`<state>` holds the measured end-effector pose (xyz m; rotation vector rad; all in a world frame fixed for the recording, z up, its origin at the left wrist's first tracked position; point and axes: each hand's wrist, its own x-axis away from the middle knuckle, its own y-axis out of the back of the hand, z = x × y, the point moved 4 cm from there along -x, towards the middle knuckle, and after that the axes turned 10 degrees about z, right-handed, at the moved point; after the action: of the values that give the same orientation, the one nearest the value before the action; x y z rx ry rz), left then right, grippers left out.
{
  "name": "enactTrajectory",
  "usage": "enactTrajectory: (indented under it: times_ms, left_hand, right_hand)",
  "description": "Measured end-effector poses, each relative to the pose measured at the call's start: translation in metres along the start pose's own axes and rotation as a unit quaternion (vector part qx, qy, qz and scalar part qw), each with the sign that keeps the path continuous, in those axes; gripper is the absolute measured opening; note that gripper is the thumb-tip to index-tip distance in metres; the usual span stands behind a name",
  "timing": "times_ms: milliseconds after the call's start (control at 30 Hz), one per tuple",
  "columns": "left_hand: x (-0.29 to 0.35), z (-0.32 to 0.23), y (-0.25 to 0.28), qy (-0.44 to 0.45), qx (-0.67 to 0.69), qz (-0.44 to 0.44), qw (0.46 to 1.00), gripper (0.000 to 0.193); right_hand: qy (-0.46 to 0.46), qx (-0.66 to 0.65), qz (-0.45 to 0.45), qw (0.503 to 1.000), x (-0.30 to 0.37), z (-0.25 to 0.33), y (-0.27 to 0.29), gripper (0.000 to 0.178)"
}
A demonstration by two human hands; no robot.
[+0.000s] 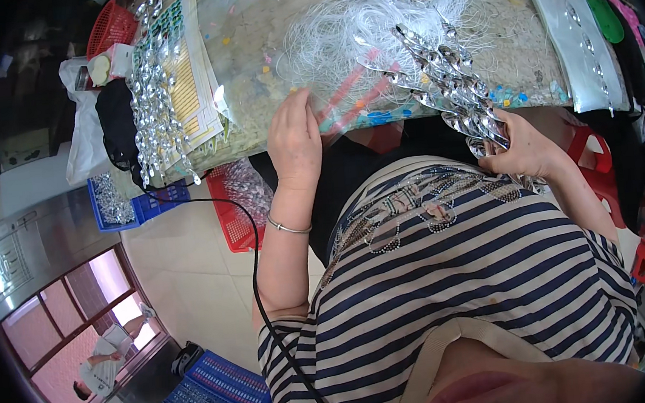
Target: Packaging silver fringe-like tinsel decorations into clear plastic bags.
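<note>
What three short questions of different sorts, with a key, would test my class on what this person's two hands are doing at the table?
1. True or false: the right hand holds a bunch of shiny silver pieces.
2. What does the left hand rest on?
A. a red basket
B. the table edge
C. a blue crate
3. Fill in: a mass of white ___ lies spread on the table between the hands.

Key: 1 true; 2 B; 3 threads.
</note>
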<state>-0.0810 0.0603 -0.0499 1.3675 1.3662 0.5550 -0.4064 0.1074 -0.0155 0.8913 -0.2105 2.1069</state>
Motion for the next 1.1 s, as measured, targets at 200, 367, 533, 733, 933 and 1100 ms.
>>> enactTrajectory:
  times_ms: [200, 367, 533, 733, 933, 1100]
  left_hand:
    - [-0.011, -0.011, 0.011, -0.002, 0.005, -0.059, 0.998, 0.013]
    - [-0.029, -0.036, 0.011, -0.019, -0.006, -0.061, 0.998, 0.012]
    - [-0.044, -0.044, 0.012, 0.047, 0.114, -0.046, 0.991, 0.013]
    - [-0.043, -0.029, 0.009, 0.318, 0.536, -0.013, 0.781, 0.013]
    - [-0.050, -0.013, 0.021, 0.225, 0.446, -0.078, 0.863, 0.011]
    - [-0.062, -0.044, 0.044, 0.125, 0.314, -0.076, 0.938, 0.009]
  right_hand:
    - [0.001, 0.018, -0.007, 1.000, 0.006, 0.010, 0.003, 0.037]
    - [0.067, -0.003, -0.006, 0.998, 0.013, 0.053, 0.006, 0.040]
    - [0.049, 0.070, 0.075, 0.994, 0.000, 0.081, -0.004, 0.043]
    - [0.037, 0.125, 0.102, 0.986, -0.030, 0.049, 0.002, 0.028]
    - [0.017, 0.074, 0.089, 0.993, -0.034, 0.034, 0.011, 0.027]
    - [0.013, 0.060, 0.087, 0.994, -0.032, 0.030, 0.016, 0.025]
